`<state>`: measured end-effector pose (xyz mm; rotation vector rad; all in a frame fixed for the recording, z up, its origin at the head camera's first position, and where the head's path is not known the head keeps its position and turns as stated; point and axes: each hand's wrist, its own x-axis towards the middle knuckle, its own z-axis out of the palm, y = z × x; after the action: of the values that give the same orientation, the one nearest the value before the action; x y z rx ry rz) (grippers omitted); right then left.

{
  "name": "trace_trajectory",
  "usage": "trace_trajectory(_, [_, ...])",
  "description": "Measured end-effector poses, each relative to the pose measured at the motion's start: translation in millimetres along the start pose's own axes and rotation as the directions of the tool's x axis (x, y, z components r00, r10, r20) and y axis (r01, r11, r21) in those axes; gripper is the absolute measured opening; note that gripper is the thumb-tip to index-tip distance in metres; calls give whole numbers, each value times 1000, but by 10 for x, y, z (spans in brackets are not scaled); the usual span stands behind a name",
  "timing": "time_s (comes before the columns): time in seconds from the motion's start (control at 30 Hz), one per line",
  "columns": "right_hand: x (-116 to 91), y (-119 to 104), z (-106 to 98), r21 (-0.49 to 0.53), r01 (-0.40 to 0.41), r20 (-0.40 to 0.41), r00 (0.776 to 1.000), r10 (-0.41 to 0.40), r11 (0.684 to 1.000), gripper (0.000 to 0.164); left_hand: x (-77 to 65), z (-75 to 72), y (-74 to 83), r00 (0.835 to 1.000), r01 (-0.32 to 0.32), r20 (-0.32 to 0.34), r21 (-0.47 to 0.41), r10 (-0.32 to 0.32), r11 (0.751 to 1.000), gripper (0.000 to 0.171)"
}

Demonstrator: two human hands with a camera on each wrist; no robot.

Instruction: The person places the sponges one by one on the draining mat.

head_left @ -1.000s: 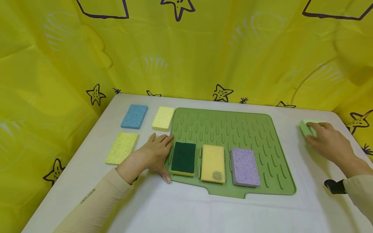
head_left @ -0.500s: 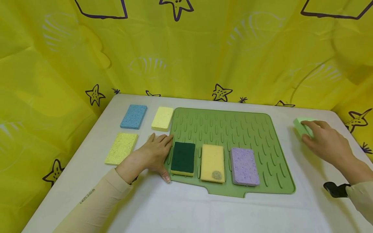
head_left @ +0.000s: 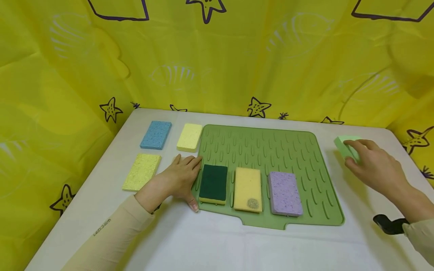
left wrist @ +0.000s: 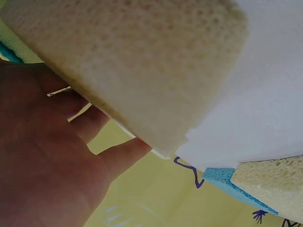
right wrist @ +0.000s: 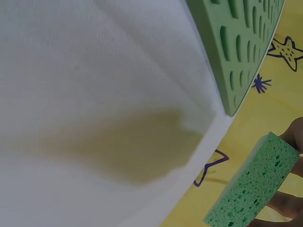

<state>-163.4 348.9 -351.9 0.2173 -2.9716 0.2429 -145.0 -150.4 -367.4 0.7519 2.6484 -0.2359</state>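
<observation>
My right hand (head_left: 381, 165) pinches a light green sponge (head_left: 343, 145) off the right side of the mat. In the right wrist view that green sponge (right wrist: 255, 182) is raised above the white table, with a shadow below. My left hand (head_left: 183, 177), fingers spread and fairly straight, rests at the left edge of a green ridged mat (head_left: 261, 148). Along the mat's front lie a dark green-topped sponge (head_left: 213, 183), a light orange sponge (head_left: 247, 188) and a purple sponge (head_left: 285, 194). A beige sponge (left wrist: 142, 61) is close to the left hand in the left wrist view, mostly hidden from the head view.
Left of the mat lie a blue sponge (head_left: 156, 134), a pale yellow sponge (head_left: 189, 137) and a yellow sponge (head_left: 141, 172) on the white table (head_left: 210, 244). A yellow patterned curtain (head_left: 217, 60) stands behind the table and at both sides.
My right hand has carried the light green sponge leftward, towards the mat, and slightly up. The left hand and the other sponges stay where they were.
</observation>
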Motion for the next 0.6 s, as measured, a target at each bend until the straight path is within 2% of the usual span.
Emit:
trace_trajectory(0.23, [-61, -86, -21, 17, 14, -6, 1000, -14, 1000, 46, 6, -4, 0, 1000, 0, -3, -1, 0, 1000, 147])
trace_trajectory(0.6, [-156, -264, -39, 61, 78, 3, 997, -78, 995, 47, 2, -5, 4, 1000, 7, 7, -13, -7, 1000, 147])
